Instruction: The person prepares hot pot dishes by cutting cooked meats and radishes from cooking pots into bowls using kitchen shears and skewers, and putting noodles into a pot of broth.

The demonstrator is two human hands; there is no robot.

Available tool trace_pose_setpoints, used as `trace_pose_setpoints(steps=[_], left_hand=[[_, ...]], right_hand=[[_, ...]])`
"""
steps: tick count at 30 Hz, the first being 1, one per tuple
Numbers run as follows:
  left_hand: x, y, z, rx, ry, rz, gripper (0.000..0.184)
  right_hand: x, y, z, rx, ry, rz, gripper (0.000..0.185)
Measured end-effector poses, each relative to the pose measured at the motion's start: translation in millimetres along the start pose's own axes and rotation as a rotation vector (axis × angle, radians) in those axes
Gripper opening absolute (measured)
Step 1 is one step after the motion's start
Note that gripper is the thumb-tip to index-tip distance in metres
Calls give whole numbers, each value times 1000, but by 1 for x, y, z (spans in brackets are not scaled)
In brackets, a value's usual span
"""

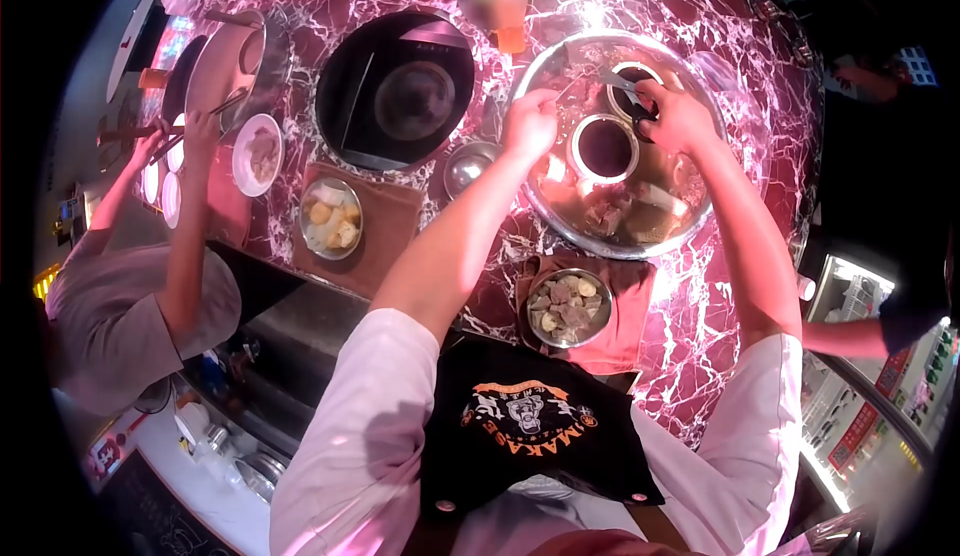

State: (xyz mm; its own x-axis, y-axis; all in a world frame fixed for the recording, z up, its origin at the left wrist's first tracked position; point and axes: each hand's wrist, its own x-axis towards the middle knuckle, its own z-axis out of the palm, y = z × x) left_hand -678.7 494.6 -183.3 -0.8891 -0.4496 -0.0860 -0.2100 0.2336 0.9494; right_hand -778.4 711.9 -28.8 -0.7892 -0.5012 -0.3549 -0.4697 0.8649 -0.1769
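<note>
Over a large round metal tray [560,224] of meat pieces and broth, both my hands are raised. My right hand [680,116] grips black-handled scissors [645,121], whose blades point left. Fingers pinched, my left hand [532,121] is at the tray's upper left, near the blade tips; what it holds is too small to make out. Two round white-rimmed cups of dark liquid stand in the tray, one [605,148] in the middle and one [630,81] partly behind the scissors. Nearer me, a metal bowl [569,308] of cut pieces sits on a brown cloth [625,331].
Left of the tray are a small metal bowl [470,168], a black round cooktop [395,91] and a bowl of food chunks [331,218]. A co-worker [150,296] at the far left holds sticks over a pot [225,66]. Another person's arm [845,338] reaches in at right.
</note>
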Motion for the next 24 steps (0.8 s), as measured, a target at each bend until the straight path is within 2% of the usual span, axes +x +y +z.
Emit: trace_pose_setpoints(steps=[4, 6, 9, 12, 14, 16, 18, 22, 24], left_hand=[[6, 15, -12, 142, 66, 55, 20], [3, 35, -23, -6, -9, -116, 19], [8, 29, -31, -39, -67, -90, 20], [1, 45, -50, -167, -164, -81, 20], [-7, 65, -68, -317, -303, -209, 21], [-11, 73, -83, -292, -345, -168, 20], [-20, 84, -99, -304, -405, -274, 20], [-42, 90, -138, -275, -649, -303, 20], [-53, 89, -150, -254, -739, -226, 20]], right_hand=[[10, 14, 17, 15, 46, -62, 54], [1, 24, 12, 40, 36, -50, 53], [-19, 36, 4, 70, 53, -77, 53], [-49, 26, -11, 60, 34, -30, 56], [-70, 21, -13, 91, 146, -38, 58], [-88, 23, -9, 124, 150, -23, 60], [-115, 20, -5, 131, 249, -84, 60], [-176, 4, -10, 2, 355, -151, 63], [-210, -10, -18, 4, 349, -103, 64]])
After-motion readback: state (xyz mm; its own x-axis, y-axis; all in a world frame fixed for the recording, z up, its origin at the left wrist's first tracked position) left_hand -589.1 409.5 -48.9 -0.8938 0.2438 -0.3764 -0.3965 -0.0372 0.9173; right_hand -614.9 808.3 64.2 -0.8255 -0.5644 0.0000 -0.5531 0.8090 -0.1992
